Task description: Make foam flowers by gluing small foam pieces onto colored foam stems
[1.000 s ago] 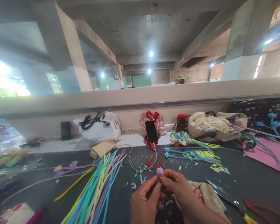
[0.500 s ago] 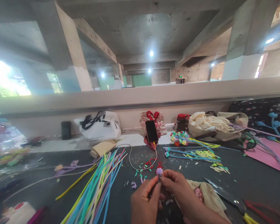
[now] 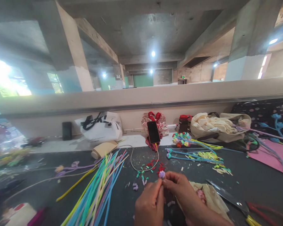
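A small purple pipe-cleaner flower (image 3: 162, 174) sticks up between the fingertips of both hands. My left hand (image 3: 149, 202) is closed, pinching it from below with thumb and forefinger. From the other side my right hand (image 3: 182, 190) grips it too, thumb and finger pressed close to the left fingertips. Whatever lies under the bloom is hidden by the fingers. Just beyond the hands are short red pipe-cleaner pieces (image 3: 160, 168) and green cut pieces (image 3: 138, 175). A small purple piece (image 3: 135, 187) lies left of the hands.
Long coloured pipe cleaners (image 3: 94, 191) spread at left. Scissors (image 3: 228, 196) lie right, beside a stained cloth (image 3: 217, 201). Finished flowers (image 3: 182, 138), blue stems (image 3: 191, 153) and yellow cut pieces (image 3: 206, 155) sit at back right. A phone (image 3: 153, 131) leans on a patterned bag, its cable (image 3: 131, 160) looping forward.
The left hand has shifted slightly right and its fingers have drawn closer together. The flower has turned a little and shows its top more. Both hands still pinch it.
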Demonstrator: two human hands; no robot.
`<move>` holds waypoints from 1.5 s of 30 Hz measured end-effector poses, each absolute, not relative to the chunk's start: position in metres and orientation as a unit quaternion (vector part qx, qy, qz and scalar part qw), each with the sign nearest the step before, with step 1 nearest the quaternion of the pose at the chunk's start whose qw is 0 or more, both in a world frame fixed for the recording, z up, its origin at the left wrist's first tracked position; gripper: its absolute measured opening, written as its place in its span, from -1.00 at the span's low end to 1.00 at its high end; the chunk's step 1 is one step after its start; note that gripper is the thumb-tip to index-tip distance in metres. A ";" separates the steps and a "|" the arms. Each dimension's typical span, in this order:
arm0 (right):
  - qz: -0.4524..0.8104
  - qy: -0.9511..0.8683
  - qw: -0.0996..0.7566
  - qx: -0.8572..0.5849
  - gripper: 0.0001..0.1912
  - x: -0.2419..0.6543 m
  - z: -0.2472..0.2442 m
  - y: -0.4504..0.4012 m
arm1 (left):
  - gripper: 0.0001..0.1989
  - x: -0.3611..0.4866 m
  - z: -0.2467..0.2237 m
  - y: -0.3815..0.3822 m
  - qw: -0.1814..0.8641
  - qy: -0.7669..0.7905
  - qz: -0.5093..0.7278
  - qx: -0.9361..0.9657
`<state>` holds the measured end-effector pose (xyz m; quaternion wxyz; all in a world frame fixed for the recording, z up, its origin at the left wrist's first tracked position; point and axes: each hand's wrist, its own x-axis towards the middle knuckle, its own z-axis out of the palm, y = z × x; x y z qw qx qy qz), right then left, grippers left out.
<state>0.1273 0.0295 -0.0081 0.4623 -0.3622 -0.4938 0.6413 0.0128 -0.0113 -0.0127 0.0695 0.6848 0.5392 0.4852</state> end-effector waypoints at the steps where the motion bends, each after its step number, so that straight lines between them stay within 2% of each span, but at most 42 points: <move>1: 0.642 -0.491 0.466 -0.360 -0.74 0.128 -0.007 0.029 | -0.75 0.014 -0.012 -0.012 0.078 0.535 0.495 0.680; 4: 0.653 -0.488 0.474 -0.333 -0.79 0.131 -0.005 0.027 | -0.73 0.018 -0.006 -0.015 0.155 0.536 0.540 0.630; 9: 0.693 -0.466 0.462 -0.299 -0.78 0.136 -0.002 0.030 | -0.69 0.019 0.013 -0.016 0.420 0.547 0.566 0.451; 13: 0.708 -0.459 0.451 -0.292 -0.74 0.134 -0.006 0.032 | -0.67 0.016 0.020 -0.012 0.501 0.523 0.573 0.383; 19: 0.716 -0.444 0.445 -0.302 -0.77 0.130 -0.014 0.029 | -0.63 0.013 0.016 -0.010 0.475 0.557 0.552 0.400; 27: 0.671 -0.523 0.420 -0.317 -0.76 0.129 -0.004 0.026 | -0.65 0.011 0.016 -0.010 0.442 0.568 0.547 0.428; 36: 0.645 -0.554 0.415 -0.325 -0.79 0.130 -0.006 0.024 | -0.72 0.011 0.012 -0.011 0.403 0.581 0.540 0.458; 45: 0.633 -0.531 0.429 -0.365 -0.79 0.128 -0.003 0.023 | -0.69 0.013 0.003 -0.009 0.382 0.576 0.556 0.463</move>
